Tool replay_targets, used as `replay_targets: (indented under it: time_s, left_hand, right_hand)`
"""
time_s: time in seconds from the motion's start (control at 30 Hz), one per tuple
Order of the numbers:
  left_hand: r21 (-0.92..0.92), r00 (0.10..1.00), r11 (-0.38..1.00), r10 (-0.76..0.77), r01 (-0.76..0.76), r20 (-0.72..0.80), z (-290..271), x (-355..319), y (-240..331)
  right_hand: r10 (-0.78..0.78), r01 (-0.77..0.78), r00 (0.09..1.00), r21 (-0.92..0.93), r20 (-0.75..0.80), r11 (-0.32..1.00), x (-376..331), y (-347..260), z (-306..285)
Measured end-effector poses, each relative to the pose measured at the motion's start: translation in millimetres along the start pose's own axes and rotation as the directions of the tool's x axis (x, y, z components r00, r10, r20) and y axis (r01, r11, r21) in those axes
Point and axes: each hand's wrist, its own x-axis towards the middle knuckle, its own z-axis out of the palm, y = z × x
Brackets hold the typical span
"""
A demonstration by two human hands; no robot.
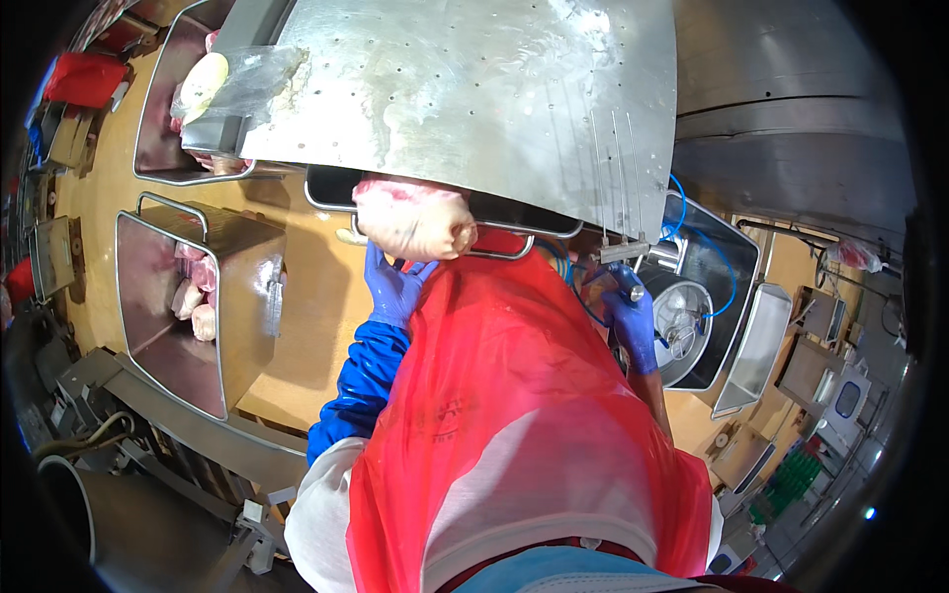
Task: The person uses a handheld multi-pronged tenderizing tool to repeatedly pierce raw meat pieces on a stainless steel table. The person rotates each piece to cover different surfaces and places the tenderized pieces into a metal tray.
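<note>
My left hand (395, 289), in a blue glove, is under the near left end of a large pale-pink piece of meat with skin (410, 217). Its thumb and fingers are spread against the meat, with the fingertips partly hidden. The meat is at the near edge of the steel table, above a dark tub. To the right, my right hand (631, 311), also blue-gloved, is closed around the handle of a needle injector (625, 251). Several long thin needles point away from me over the table's right corner, and a blue hose runs nearby.
The perforated steel table (474, 89) spreads ahead. Steel bins with meat stand at left, one nearer (252, 366) and one farther (148, 148). A dark tub (736, 247) holds a round metal pot (682, 341) at right. A shallow steel tray (756, 346) sits beyond it.
</note>
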Motion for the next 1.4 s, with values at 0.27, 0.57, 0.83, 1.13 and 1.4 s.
replay_targets:
  time_s: [0.27,0.57,0.83,1.13,1.4]
  left_hand:
    - [0.447,0.983,0.894,-0.084,0.003,0.161,13.1,22.3,64.1]
    - [0.891,0.592,0.153,-0.697,-0.428,0.404,201.0,16.6,108.9]
    - [-0.038,0.263,-0.440,-0.601,-0.897,0.755,569.6,266.6,23.4]
    - [0.260,0.544,-0.540,-0.472,-0.800,0.694,788.7,515.1,-12.2]
    - [0.244,0.538,-0.545,-0.482,-0.802,0.691,794.0,544.7,-13.3]
  right_hand:
    - [0.112,-0.103,0.989,0.102,-0.093,0.990,1.1,-6.0,53.9]
    - [0.183,-0.096,0.935,0.279,-0.305,0.956,-26.0,26.4,59.5]
    - [0.167,-0.116,0.913,0.155,-0.371,0.981,7.3,38.2,36.7]
    - [0.264,-0.219,0.952,0.257,-0.157,0.941,21.8,-19.9,-34.5]
    - [0.384,-0.301,0.891,0.317,-0.243,0.899,30.3,-29.3,-54.5]
